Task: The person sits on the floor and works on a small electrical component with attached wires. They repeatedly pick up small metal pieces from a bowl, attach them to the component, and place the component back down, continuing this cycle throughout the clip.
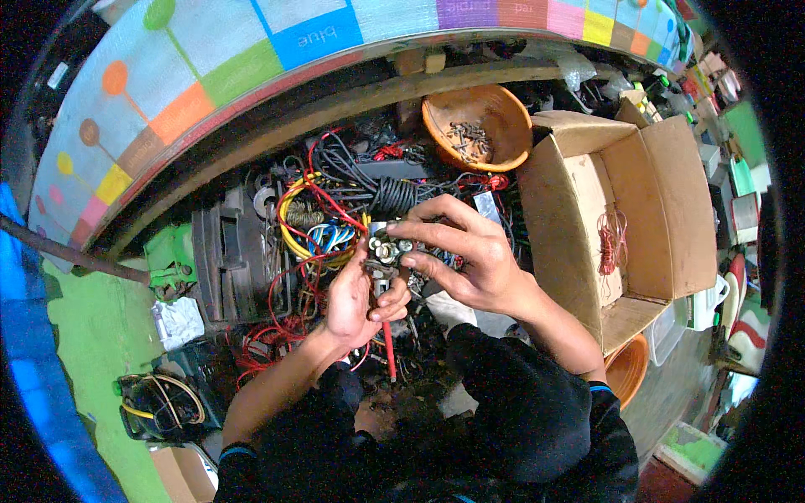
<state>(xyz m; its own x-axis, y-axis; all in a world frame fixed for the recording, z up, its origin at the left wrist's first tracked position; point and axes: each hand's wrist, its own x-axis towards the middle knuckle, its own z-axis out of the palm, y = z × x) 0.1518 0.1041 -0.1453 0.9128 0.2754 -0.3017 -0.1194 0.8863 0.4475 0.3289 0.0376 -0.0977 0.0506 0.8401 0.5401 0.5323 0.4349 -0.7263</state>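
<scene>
In front of me, my left hand (350, 308) is closed round a small metal fitting (386, 250) with several bolts or round studs on it. A straight red cable or rod (389, 352) hangs below that hand; whether it joins the fitting is hidden by the fingers. From the right, my right hand (474, 256) reaches over with thumb and fingers bent, the tips pinching at the fitting's upper and right side. Beyond the hands lies a coil of black cable (396, 194), with yellow cable (289, 225) and blue-and-white wires (325, 239) to the left.
An orange bowl (436, 126) at the back holds small metal pieces. On the right stands an open cardboard box (654, 226) with a bundle of red wire (612, 243) inside. A black toolbox (231, 260) sits left; a painted curved panel (243, 75) spans the far side.
</scene>
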